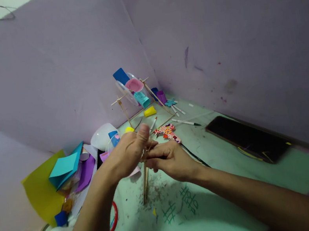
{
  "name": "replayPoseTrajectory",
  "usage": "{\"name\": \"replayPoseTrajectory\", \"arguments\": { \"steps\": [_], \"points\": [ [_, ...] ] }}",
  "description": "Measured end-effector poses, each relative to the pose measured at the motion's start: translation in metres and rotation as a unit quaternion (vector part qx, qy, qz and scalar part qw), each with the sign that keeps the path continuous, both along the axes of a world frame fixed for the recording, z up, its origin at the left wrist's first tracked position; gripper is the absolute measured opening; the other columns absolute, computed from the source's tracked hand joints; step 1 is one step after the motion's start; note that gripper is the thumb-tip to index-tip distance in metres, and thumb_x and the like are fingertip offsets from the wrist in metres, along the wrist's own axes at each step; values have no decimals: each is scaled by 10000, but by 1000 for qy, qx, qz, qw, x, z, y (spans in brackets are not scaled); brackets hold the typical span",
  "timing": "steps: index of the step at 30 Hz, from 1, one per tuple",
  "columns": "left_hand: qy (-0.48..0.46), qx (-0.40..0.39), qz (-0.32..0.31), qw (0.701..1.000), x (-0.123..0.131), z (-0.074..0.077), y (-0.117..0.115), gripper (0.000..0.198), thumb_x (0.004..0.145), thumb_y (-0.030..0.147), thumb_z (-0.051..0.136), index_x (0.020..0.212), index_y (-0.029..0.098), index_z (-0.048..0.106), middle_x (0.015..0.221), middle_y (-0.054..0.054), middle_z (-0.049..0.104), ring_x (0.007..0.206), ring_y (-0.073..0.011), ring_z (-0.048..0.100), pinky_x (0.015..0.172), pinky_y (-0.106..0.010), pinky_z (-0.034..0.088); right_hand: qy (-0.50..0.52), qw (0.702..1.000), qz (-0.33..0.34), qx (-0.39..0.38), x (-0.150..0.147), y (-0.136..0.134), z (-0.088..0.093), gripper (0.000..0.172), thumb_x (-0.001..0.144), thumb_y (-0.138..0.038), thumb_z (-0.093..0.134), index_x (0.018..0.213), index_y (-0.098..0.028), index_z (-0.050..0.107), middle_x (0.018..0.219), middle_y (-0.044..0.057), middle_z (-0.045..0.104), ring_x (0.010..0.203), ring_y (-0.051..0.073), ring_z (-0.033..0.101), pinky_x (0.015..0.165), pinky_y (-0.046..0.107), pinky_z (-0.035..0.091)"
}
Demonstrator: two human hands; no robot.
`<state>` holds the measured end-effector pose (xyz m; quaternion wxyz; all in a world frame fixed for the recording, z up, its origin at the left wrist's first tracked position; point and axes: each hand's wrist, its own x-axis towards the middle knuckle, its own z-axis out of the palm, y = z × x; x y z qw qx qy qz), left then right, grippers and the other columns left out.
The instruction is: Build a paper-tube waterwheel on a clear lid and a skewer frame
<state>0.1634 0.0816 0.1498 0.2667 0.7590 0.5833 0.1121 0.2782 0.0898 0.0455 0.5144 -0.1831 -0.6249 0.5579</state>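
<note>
Your right hand [177, 161] pinches a bundle of wooden sticks [145, 182] near its upper end, with the sticks slanting down over the crumb-strewn tabletop [218, 207]. Your left hand [130, 149] meets it at that same end, thumb raised; its fingers are partly hidden, so you can't tell whether they grip too. Just beyond your hands lies a patterned glue gun [166, 130]; farther back stands a wheel model [134, 85] on stick supports. To your right rests a dark phone [245, 137].

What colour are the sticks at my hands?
The sticks are pale tan; the head view shows it.
</note>
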Motion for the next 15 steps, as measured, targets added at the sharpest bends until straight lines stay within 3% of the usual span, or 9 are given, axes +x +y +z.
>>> {"name": "replayPoseTrajectory", "arguments": {
  "steps": [3, 8, 13, 15],
  "points": [
    [-71, -64, 70, 993, -16, -4, 2, 756, 839, 651, 150, 652, 191, 721, 745, -51, 723, 781, -218, 643, 800, -316, 457, 3, 1000, 4, -6, 1, 0, -1, 170, 698, -138, 607, 532, -156, 640, 523, -35, 535, 536, 81, 485, 537, 209, 396],
    [-68, -108, 146, 981, -41, -15, -15, 647, 793, 636, 302, 605, 166, 705, 582, -73, 685, 672, -213, 629, 776, -321, 441, -12, 1000, 6, -14, -1, 1, -3, 114, 721, -184, 605, 670, -161, 704, 554, -34, 544, 520, 76, 473, 499, 198, 376],
    [9, -64, 282, 957, -39, -23, -35, 454, 723, 519, 497, 505, 156, 660, 461, -61, 625, 500, -185, 582, 557, -278, 426, -23, 1000, -12, -16, -2, 1, -5, 125, 720, -211, 610, 656, -161, 705, 559, -24, 543, 528, 85, 489, 506, 207, 389],
    [40, -12, 301, 953, -34, -30, -43, 410, 729, 509, 520, 669, 154, 716, 514, -55, 653, 528, -205, 610, 531, -281, 431, -19, 1000, -14, -19, -3, 0, -4, 126, 719, -210, 605, 668, -166, 711, 568, -22, 557, 524, 84, 490, 511, 209, 392]
  ]
}}
